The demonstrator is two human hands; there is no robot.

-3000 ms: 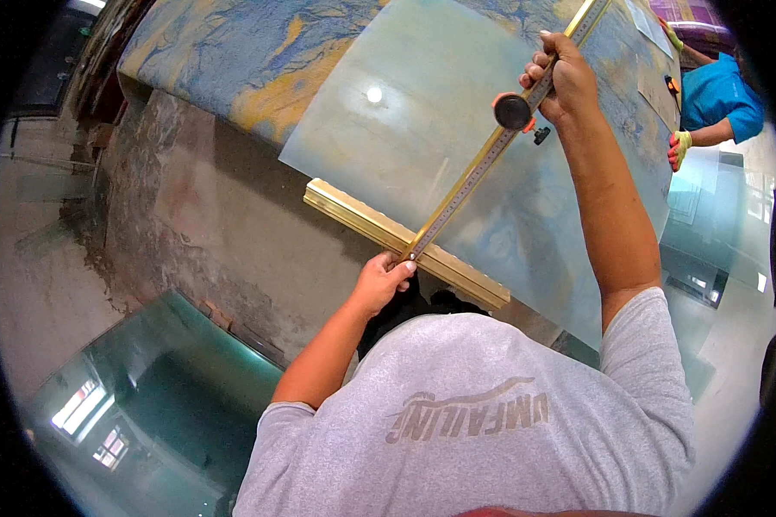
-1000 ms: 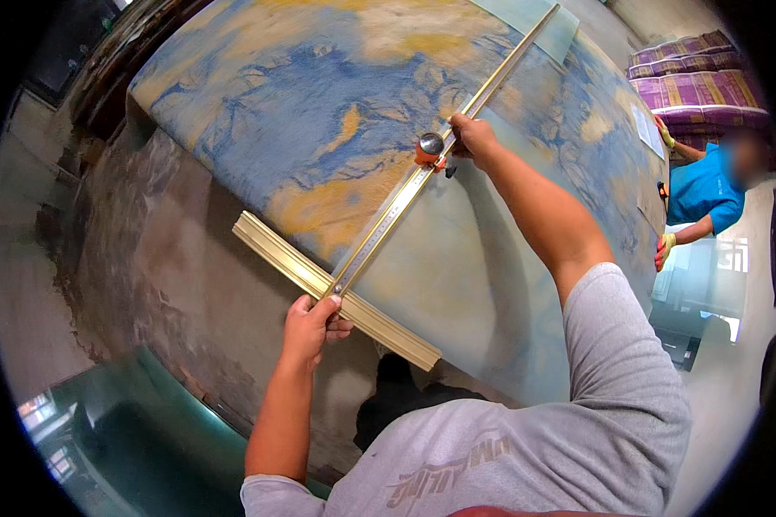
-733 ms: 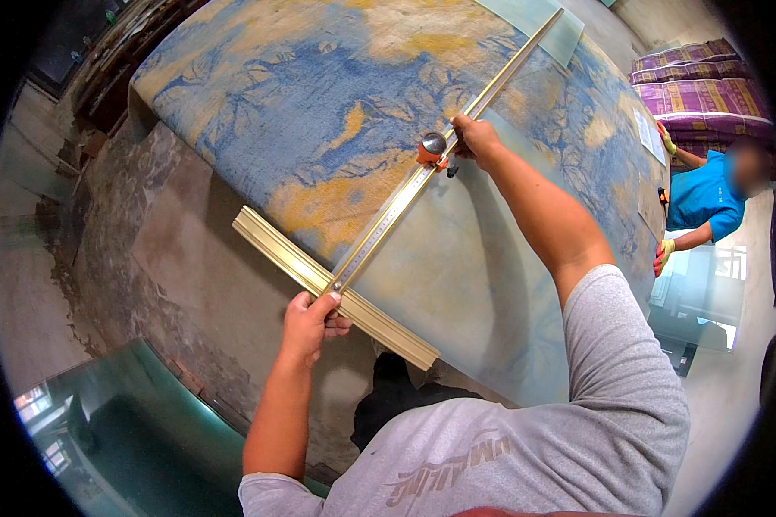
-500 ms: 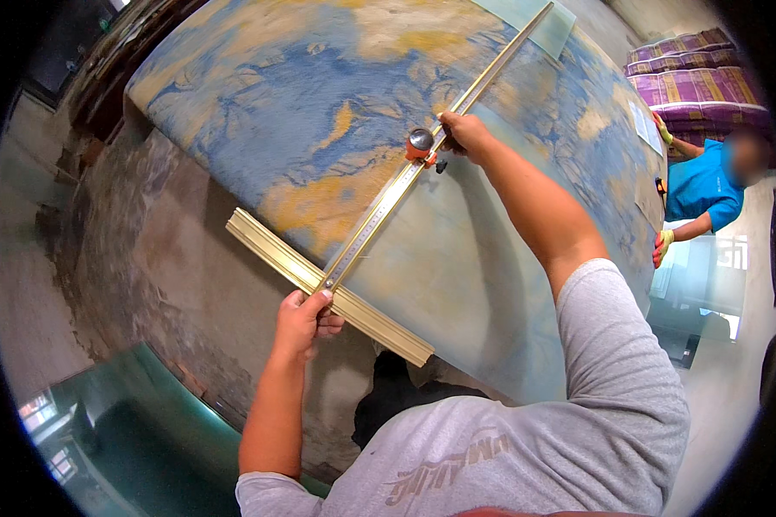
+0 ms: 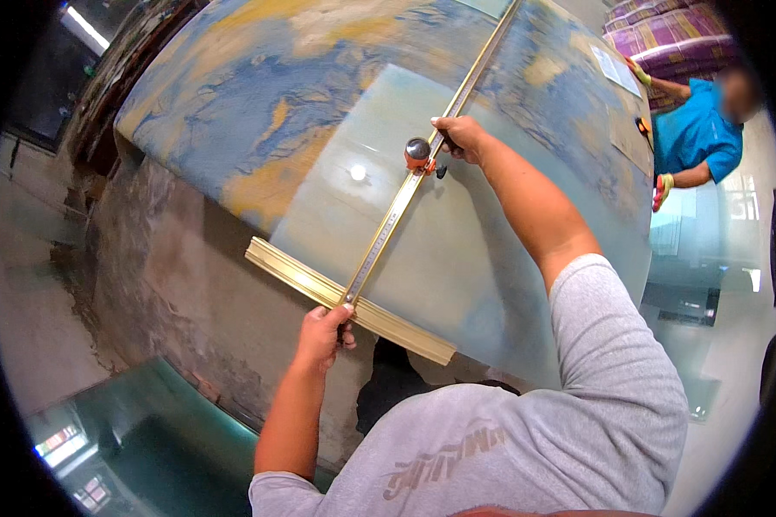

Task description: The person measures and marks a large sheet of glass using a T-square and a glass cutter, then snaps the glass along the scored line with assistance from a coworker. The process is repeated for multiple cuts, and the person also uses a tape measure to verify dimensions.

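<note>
A gold T-square glass cutter (image 5: 394, 215) lies across a pale, clear glass sheet (image 5: 483, 258) on a table with a blue-and-yellow patterned cover (image 5: 250, 112). Its short gold crossbar (image 5: 401, 330) runs along the glass's near edge. My left hand (image 5: 323, 338) grips the joint of rail and crossbar, thumb on top. Farther up the ruled rail, my right hand (image 5: 462, 138) is closed around it, just beyond the orange slider (image 5: 418, 157) with its round dark knob. The fingers beneath are partly hidden.
At the right, a co-worker in a blue shirt (image 5: 698, 129) rests gloved hands by the table edge, near a white paper sheet (image 5: 615, 69). Purple padded bundles (image 5: 672, 39) stand behind. Dark greenish glass (image 5: 147, 439) lies low at the left. Another glass piece (image 5: 489, 7) is at the far end.
The T-square has shifted right across the glass with both my hands on it. A strip of glass and its left edge now show left of the rail. The view has also shifted somewhat.
</note>
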